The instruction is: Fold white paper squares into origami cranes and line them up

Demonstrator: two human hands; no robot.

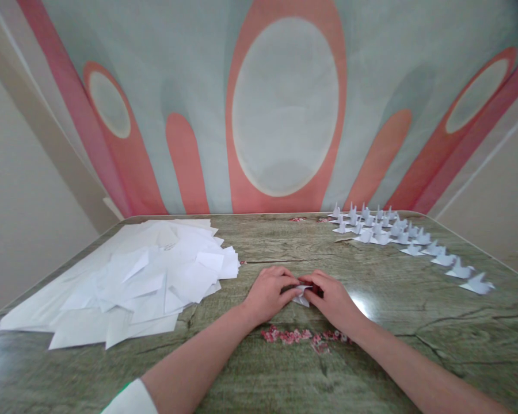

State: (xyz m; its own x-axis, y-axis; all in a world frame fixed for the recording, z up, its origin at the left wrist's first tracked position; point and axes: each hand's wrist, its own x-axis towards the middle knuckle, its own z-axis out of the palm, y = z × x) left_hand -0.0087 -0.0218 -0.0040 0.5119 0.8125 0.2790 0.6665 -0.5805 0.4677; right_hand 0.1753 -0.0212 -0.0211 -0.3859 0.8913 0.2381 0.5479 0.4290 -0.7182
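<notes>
A small piece of folded white paper (301, 297) is pinched between my two hands, low over the middle of the table. My left hand (271, 292) grips its left side with thumb and fingers. On the right side, my right hand (330, 296) closes its thumb and fingertips on the same paper. Fingers cover much of it, so its exact folded shape is hard to make out.
A wide, messy pile of white paper sheets (155, 282) lies on the left of the wood-patterned table (259, 379). At the back right stand several folded white paper cranes (377, 230) in rows. A patterned wall covering (285, 115) rises behind the table's far edge.
</notes>
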